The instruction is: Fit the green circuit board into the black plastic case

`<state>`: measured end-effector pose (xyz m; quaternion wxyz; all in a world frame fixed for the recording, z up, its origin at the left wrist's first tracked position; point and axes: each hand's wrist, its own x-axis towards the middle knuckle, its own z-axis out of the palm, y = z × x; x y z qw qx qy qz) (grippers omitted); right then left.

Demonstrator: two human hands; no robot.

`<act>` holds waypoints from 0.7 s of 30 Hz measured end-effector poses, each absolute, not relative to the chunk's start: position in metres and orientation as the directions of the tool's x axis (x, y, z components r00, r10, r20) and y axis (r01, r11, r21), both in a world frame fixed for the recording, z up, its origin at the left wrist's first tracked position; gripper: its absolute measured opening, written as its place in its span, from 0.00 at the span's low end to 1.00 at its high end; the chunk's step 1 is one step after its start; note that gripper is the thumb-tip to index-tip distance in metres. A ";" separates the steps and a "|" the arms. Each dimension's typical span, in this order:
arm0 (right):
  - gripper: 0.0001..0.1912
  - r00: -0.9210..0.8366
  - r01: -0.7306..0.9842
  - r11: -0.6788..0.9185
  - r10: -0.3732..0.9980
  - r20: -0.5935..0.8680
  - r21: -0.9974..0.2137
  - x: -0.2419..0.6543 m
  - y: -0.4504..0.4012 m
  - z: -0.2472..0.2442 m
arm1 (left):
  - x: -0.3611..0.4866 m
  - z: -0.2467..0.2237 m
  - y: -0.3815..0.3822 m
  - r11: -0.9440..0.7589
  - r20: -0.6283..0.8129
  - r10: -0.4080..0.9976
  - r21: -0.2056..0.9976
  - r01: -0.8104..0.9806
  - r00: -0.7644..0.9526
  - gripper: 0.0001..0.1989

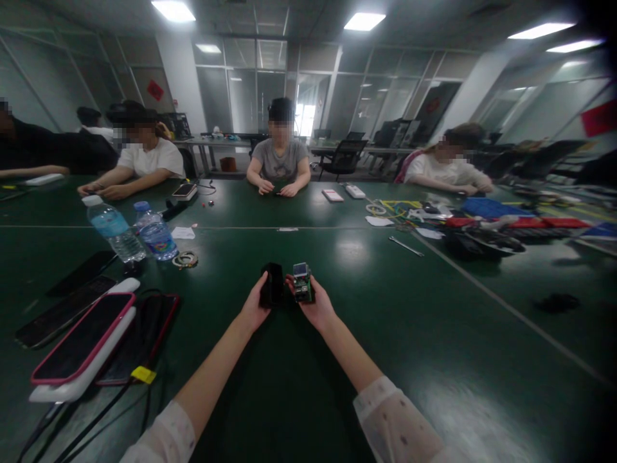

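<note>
Over the dark green table (308, 360), both of my arms reach forward. My left hand (255, 302) is closed around a black box-like piece (272, 286), perhaps a casing; its inside is too dark to make out. Close beside it on the right, my right hand (319, 305) grips a small green circuit board (303, 289) with a little screen (300, 270) at its top end and metal connectors at its lower end. The board and the black piece are a short gap apart.
Two water bottles (157, 235) stand at the left. Nearer lie a pink-rimmed phone (84, 337), other phones and cables. A wrench (406, 246) lies right of centre, with cables and tools (482, 225) beyond. Across the table sit several people (279, 157).
</note>
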<state>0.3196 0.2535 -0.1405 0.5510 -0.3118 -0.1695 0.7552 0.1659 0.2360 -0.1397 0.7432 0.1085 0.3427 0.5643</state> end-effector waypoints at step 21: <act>0.26 0.174 -0.226 0.146 0.979 0.107 -0.963 0.298 0.233 -0.133 | 0.176 -0.143 0.227 0.190 -0.243 0.970 0.805 -0.562 -0.020 0.29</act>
